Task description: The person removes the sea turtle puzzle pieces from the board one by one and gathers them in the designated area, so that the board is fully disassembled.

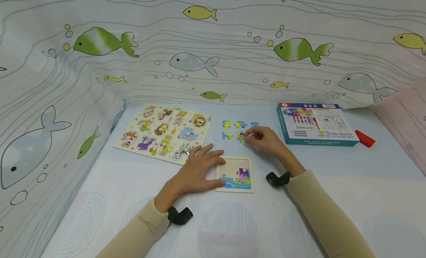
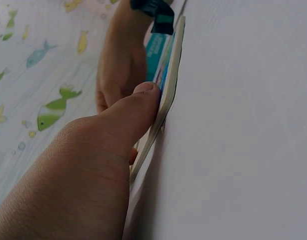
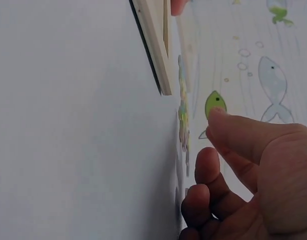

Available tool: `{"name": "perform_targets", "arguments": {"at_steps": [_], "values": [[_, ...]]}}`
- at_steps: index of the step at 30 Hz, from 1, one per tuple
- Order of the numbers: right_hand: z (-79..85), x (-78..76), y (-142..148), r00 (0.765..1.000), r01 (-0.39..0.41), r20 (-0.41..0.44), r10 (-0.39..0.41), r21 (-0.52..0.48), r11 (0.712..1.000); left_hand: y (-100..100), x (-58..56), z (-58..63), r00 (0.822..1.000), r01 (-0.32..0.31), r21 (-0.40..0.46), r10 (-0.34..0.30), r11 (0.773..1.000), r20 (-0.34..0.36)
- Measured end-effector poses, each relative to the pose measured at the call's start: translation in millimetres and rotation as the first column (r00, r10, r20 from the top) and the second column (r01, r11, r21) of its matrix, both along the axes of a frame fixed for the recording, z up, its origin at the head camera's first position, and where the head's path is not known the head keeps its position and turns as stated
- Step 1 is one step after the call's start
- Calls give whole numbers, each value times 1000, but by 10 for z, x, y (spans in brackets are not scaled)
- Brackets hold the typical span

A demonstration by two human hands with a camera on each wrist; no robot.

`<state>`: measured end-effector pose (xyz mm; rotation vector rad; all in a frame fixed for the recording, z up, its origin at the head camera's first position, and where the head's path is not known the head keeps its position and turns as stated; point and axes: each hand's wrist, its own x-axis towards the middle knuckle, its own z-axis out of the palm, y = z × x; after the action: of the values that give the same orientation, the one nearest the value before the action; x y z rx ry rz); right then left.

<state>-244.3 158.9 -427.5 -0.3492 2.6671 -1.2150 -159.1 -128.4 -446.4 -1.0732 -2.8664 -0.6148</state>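
A small square wooden puzzle tray lies on the table with joined blue, green and purple pieces in its lower and right part. My left hand rests at the tray's left side, fingers spread, with the thumb pressing on its rim. Beyond the tray lie several loose jigsaw pieces in two rows. My right hand is over the right end of these rows, fingers bent. Its thumb and index finger come close together, and no piece shows between them.
Left of the loose pieces lies a larger wooden animal puzzle board, its near corner by my left fingers. At the right stands a flat teal box, with a red object beside it. A fish-print cloth hangs behind.
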Motion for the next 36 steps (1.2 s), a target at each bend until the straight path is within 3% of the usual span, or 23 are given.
{"name": "perform_targets", "arguments": {"at_steps": [5,13,22,27,36], "values": [[-12,111,78,991,-129,14,130,-60,990,6,0,6,1000,-1,-5,1,1000,7],[35,279,112,955,-281,67,290,-115,953,14,-5,26,1000,5,5,-5,1000,12],[102,399,49,900,-435,15,435,33,900,7,-2,23,1000,7,12,-7,1000,15],[138,466,-7,877,-477,18,480,134,868,-1,2,6,1000,13,14,-13,1000,9],[214,531,-1,842,-534,42,537,198,822,-9,-6,-1,1000,19,0,-19,1000,-1]]}}
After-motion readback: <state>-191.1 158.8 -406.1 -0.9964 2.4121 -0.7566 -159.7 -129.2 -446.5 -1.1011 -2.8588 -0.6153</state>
